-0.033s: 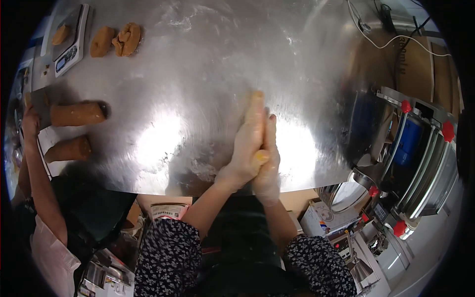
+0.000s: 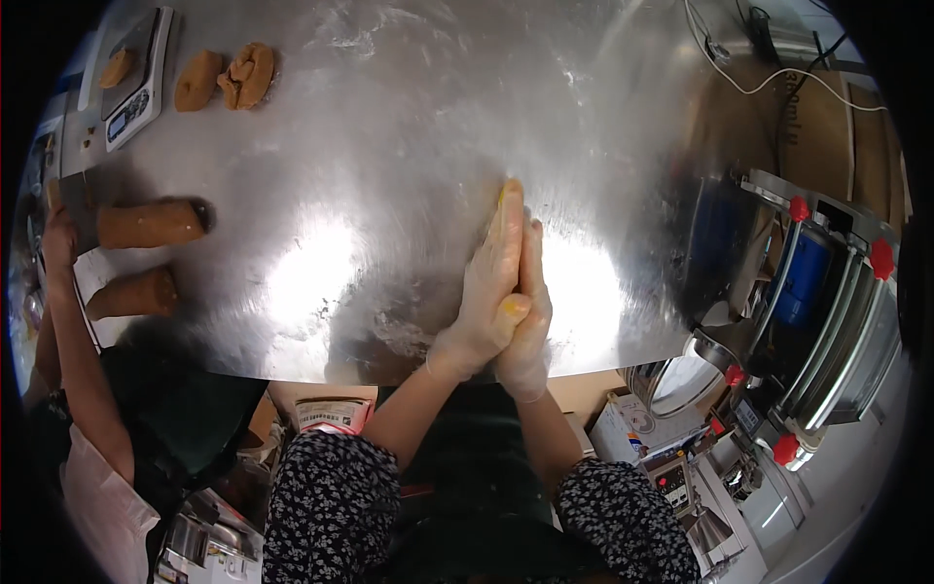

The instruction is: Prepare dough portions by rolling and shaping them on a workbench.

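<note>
My left hand and my right hand are pressed palm to palm above the steel table, near its front edge. Both wear thin clear gloves with yellow smears on the fingers and left thumb. The fingers lie straight, close together, and point away from me. Whatever is between the palms, if anything, is hidden. At the left, another person's hand grips the handle of a broad blade beside a brown dough log. A second dough log lies nearer.
A digital scale at the far left carries a small dough piece. Beside it rest a smooth dough lump and a cracked one. A metal machine with red knobs stands on the right, below a white cable.
My hands have shifted slightly against each other; the right fingertips sit a little farther away and the left hand looks less blurred. The other person's hand stays in place.
</note>
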### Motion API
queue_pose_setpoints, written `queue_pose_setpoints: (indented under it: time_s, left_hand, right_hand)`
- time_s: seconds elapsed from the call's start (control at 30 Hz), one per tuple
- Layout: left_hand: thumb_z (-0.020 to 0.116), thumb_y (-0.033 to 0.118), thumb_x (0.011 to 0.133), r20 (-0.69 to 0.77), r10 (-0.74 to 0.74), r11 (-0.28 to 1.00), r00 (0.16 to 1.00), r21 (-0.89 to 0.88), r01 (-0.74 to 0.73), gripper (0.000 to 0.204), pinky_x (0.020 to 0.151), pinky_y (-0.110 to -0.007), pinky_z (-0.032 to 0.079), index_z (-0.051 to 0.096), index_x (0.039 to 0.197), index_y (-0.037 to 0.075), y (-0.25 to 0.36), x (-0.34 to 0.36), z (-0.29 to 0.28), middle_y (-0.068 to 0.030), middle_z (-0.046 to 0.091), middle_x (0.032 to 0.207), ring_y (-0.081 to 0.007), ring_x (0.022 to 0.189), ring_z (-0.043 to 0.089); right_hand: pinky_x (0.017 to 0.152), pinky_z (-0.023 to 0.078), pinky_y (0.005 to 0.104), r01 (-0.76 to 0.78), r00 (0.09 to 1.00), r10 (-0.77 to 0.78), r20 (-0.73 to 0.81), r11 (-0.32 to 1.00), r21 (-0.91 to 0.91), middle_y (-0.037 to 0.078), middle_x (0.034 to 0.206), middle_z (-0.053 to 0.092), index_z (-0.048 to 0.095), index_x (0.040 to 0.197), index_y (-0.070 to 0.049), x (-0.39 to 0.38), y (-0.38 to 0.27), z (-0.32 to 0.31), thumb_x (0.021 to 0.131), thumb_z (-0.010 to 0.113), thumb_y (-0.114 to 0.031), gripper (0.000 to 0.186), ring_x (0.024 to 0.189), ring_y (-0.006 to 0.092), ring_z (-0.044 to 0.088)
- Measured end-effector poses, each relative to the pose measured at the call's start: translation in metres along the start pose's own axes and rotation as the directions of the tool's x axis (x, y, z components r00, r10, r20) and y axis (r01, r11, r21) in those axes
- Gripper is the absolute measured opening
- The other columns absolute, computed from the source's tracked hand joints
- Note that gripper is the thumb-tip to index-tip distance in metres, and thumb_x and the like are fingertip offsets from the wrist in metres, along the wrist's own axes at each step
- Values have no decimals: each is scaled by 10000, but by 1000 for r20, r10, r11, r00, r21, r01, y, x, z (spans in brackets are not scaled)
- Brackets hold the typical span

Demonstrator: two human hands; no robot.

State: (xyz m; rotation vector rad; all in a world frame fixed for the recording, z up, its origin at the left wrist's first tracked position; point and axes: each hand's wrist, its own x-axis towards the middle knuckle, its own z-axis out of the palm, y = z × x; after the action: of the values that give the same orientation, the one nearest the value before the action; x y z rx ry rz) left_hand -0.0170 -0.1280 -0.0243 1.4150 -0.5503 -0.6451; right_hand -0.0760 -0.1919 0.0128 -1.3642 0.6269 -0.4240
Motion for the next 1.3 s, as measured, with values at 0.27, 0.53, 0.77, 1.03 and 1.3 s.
queue_pose_setpoints:
  time_s: [0.27, 0.53, 0.77, 1.03, 1.3]
  left_hand:
    - [186, 851, 871, 17, -159, 987, 987, 26, 159, 1178, 1190, -479, 223, 60, 1539, -112, 0, -17, -7, -308, 103, 1619, -459, 1476, 212]
    - [163, 811, 909, -34, -42, 996, 999, 81, 45, 1118, 1224, -467, 137, 36, 1545, -100, -1, -42, -1, -310, 47, 1625, -446, 1515, 71]
    - [176, 811, 910, -25, 67, 980, 997, 188, -61, 1118, 1205, -474, 194, 57, 1545, -101, -14, -60, 8, -328, 122, 1608, -451, 1489, 192]
    - [180, 761, 950, -41, -4, 999, 999, 36, 5, 1060, 1202, -463, 218, 125, 1531, -123, -3, -29, 1, -299, 162, 1612, -439, 1496, 185]
    - [218, 794, 927, -57, -5, 990, 998, 143, 13, 1098, 1153, -471, 290, 126, 1536, -115, -15, -55, -2, -299, 236, 1580, -422, 1407, 349]
  right_hand:
    - [1227, 141, 484, 53, 991, 12, 133, 877, -477, 221, 1628, 216, 242, 1551, 28, -26, 38, -17, 999, 208, -609, 844, 1520, 415, 121]
    - [1225, 155, 488, 164, 982, -102, 162, 884, -438, 232, 1623, 221, 241, 1557, 13, -8, 26, -19, 1000, 190, -604, 833, 1520, 412, 124]
    - [1227, 149, 481, 164, 970, -74, 230, 901, -401, 216, 1624, 229, 247, 1555, 9, 16, -10, -10, 988, 166, -663, 883, 1523, 404, 113]
    - [1220, 181, 478, 60, 996, -31, 84, 931, -360, 243, 1600, 275, 309, 1534, 15, -27, 16, -1, 1026, 231, -468, 706, 1505, 415, 196]
    - [1224, 180, 462, 183, 983, -150, 109, 867, -464, 221, 1613, 259, 320, 1535, -3, -42, 48, -11, 1034, 228, -470, 691, 1516, 394, 168]
